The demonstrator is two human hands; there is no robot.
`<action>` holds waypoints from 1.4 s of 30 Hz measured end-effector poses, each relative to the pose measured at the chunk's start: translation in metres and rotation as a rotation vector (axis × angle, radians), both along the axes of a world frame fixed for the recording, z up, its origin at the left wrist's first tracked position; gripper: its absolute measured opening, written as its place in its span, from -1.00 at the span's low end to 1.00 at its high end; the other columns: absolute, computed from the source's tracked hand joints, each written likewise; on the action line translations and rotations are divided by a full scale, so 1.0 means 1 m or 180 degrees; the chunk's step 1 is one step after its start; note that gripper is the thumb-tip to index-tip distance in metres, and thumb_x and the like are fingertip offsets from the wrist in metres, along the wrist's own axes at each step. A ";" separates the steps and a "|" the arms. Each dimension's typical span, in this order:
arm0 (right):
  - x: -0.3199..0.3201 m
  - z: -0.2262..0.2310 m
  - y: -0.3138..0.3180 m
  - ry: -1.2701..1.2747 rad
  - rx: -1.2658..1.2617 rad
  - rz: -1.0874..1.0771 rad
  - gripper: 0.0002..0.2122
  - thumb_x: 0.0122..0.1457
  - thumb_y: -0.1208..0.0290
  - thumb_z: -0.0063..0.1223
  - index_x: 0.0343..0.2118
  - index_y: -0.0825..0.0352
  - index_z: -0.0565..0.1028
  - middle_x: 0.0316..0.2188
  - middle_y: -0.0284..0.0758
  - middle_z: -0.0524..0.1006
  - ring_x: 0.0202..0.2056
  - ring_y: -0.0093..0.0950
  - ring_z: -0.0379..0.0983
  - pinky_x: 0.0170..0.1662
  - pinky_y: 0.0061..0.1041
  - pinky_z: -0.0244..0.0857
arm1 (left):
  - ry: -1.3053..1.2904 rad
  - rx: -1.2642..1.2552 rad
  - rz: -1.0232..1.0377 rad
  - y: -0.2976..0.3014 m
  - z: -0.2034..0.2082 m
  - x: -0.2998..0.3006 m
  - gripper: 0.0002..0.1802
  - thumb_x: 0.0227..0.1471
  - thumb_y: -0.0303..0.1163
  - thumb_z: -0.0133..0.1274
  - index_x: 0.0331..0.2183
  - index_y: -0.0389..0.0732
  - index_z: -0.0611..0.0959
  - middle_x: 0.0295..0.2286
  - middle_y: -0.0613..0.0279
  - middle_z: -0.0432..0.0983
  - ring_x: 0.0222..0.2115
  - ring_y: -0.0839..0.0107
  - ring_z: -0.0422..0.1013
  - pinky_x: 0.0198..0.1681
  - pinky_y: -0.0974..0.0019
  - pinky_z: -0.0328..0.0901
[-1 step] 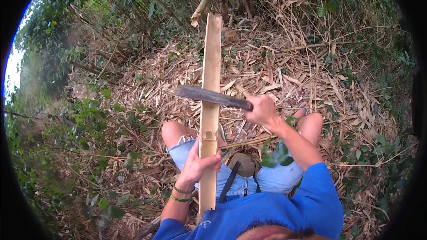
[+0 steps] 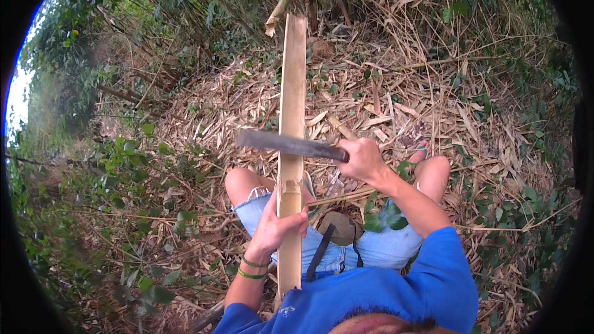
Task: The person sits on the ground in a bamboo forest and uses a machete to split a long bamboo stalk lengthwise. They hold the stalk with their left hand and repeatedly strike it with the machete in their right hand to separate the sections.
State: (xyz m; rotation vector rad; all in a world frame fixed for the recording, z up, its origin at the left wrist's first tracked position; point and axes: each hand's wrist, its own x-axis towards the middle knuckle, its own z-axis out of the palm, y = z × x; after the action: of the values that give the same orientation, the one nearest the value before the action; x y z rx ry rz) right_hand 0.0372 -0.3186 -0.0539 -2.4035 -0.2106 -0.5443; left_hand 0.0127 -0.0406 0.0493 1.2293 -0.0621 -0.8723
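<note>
The split bamboo point(image 2: 292, 99) looks smooth, the metal blade point(image 2: 284, 144) dull.

Split bamboo length point(image 2: 294, 86), pale tan, long and straight, hollow face up like a trough, one broken node point(image 2: 289, 187) below mid-length; runs near end to far end, almost in line with the view. Dark-bladed knife point(image 2: 281, 142) crosswise above the node, blade leftward, contact unclear.

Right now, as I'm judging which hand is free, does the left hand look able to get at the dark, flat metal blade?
Probably not without letting go: the left hand grips the long, pale, split bamboo piece, and the right hand already holds the dark blade by its right end.
</note>
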 end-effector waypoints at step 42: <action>-0.017 0.022 0.001 0.0443 0.0197 0.0005 -0.89 -0.18 0.39 0.19 -0.66 0.28 0.51 -0.77 -0.26 0.48 -0.74 -0.30 0.45 -0.62 -0.30 0.31 | 0.0898 -0.0437 -0.0344 0.019 -0.015 -0.016 -0.59 0.13 -0.42 0.24 -0.05 -0.19 0.41 -0.46 0.19 0.34 -0.56 0.35 0.40 -0.50 0.21 0.38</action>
State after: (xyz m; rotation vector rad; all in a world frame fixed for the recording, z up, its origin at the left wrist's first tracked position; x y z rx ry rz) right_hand 0.0203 -0.3172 -0.0321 -2.3695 -0.1332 -0.3755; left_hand -0.0034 -0.0221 0.0346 0.9730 0.0384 -1.1105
